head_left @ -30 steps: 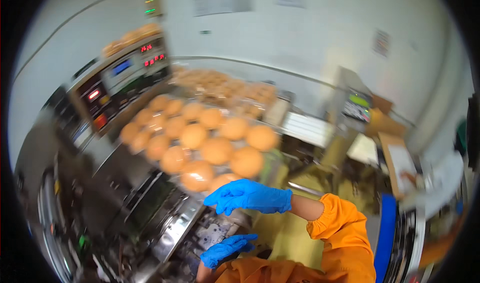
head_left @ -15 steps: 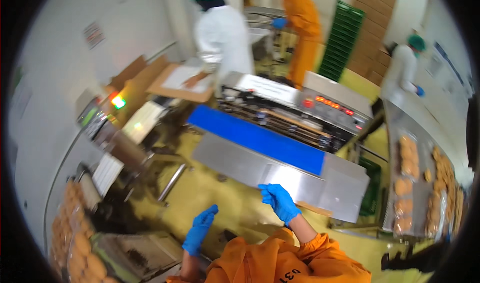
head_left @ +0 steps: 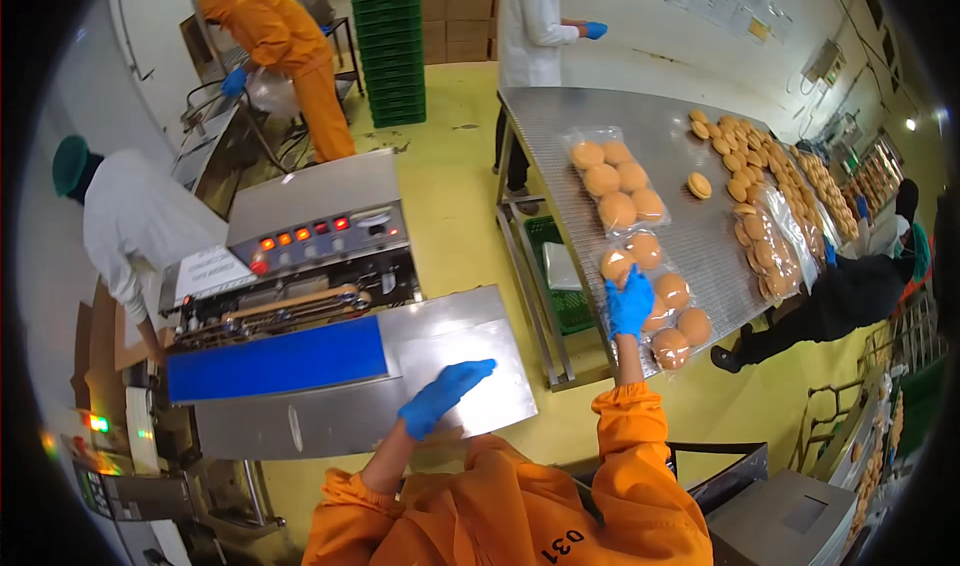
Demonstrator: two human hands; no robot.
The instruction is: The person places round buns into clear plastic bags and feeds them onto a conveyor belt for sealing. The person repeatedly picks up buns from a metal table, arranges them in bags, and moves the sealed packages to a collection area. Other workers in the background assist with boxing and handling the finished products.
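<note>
My right hand (head_left: 629, 306), in a blue glove, reaches onto a clear bag of round buns (head_left: 672, 291) at the near edge of a steel table (head_left: 545, 126). Its fingers are apart against the bag, which lies flat. A second bag of buns (head_left: 602, 180) lies just beyond it. My left hand (head_left: 445, 396), also gloved, hovers above the bare steel plate (head_left: 470, 331) beside a blue conveyor belt (head_left: 280, 359). Its fingers are stretched out and hold nothing.
Loose buns (head_left: 740, 156) and more bagged buns (head_left: 768, 251) cover the table's right side. A machine with red-lit displays (head_left: 310, 236) stands left, behind the belt. Green stacked crates (head_left: 388, 46) rise beyond. Co-workers stand at the left, back and right.
My view has swung right toward the steel table. My right hand has moved from above the steel plate to the bag of buns; my left hand now hovers over that plate.
</note>
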